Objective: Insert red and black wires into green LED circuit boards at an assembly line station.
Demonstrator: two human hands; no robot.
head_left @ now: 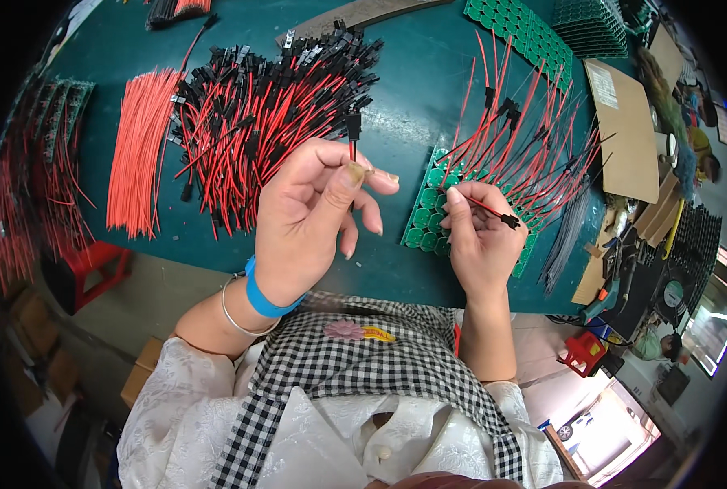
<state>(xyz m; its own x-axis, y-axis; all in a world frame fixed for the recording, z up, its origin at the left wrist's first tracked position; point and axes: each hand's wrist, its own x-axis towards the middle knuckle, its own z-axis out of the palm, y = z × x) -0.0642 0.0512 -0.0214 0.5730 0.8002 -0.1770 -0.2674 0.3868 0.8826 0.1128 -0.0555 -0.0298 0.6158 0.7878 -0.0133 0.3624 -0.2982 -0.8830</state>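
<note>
Above a green counter (412, 65), you work with a lead in each grip. Your left grip (306, 212) pinches the left lead (353, 152) between thumb and forefinger, its black plug (353, 126) pointing to twelve o'clock, the other fingers loosely curled. Your right grip (489, 244) is closed on the right lead (488, 211), which runs toward ten o'clock, over the board (419, 235); whether its tip touches a pad, you cannot tell from here.

Loose wires (534, 114) fan over the board from your right grip toward one o'clock. They look the likeliest trouble: a quick lift of your fingers could snag one, tugging the board askew or bending a strand. A pinch too slack might let the thin right lead roll, turning its tip off line. On your left, a narrow hold could let the plug twist or drop toward the heap (282, 106) near eleven o'clock, where it would be hard to pick out. A sweep toward three o'clock might scatter the grey wires (567, 236); the red wires (139, 155) lie at ten o'clock from your left grip.
</note>
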